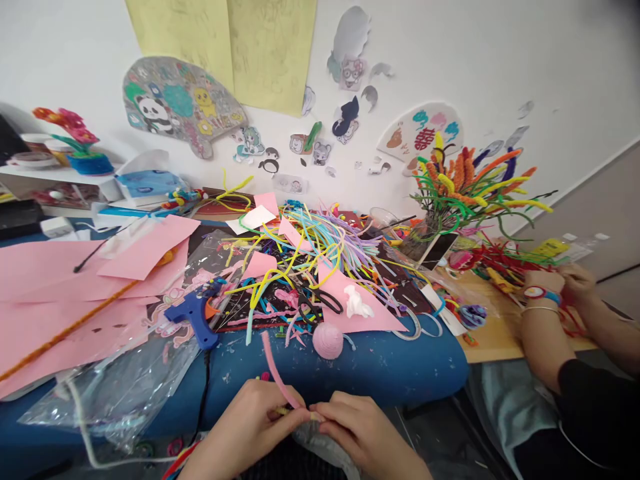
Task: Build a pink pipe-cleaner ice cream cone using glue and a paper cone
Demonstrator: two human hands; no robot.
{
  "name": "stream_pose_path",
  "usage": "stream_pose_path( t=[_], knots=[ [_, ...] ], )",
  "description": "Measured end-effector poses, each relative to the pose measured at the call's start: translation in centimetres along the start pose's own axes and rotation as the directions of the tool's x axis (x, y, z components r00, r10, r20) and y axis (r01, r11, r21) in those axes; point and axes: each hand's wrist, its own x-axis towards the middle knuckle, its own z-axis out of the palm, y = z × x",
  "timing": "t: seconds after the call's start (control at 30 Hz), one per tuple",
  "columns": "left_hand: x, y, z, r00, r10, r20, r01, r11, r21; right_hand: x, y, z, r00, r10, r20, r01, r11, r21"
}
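Low in front of me, my left hand is closed in a pinch on a pink pipe cleaner, whose free end curves up and leftward. My right hand meets it fingertip to fingertip, also pinched, at a small pale piece between the two hands. Whether that piece belongs to the pipe cleaner I cannot tell. Just beyond the hands, a pink fuzzy ball rests near the table's front edge. Black-handled scissors lie behind it, beside a pink sheet bearing a white shape.
A blue glue gun lies at left with its cord hanging over the edge. Several loose pipe cleaners heap at the middle. Pink sheets cover the left side. At right, another person's hands work above a wooden table.
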Motion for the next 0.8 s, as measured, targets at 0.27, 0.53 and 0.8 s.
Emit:
stream_pose_path(
  t=[0.27,0.53,0.8],
  knots=[
    [2.5,-1.4,-1.7,0.984,0.150,-0.097,-0.089,0.883,0.462,-0.6,5.2,-3.6,0.971,0.222,-0.092,-0.212,0.971,0.108],
    [6.0,0.4,-2.5,0.996,0.085,-0.034,-0.039,0.737,0.674,0.6,7.6,-3.8,0.946,0.294,-0.135,-0.282,0.954,0.100],
    [7.2,0.3,-2.6,0.998,0.043,0.036,-0.055,0.702,0.710,3.2,7.2,-6.7,0.989,0.114,0.098,-0.103,0.988,-0.111]
  ],
)
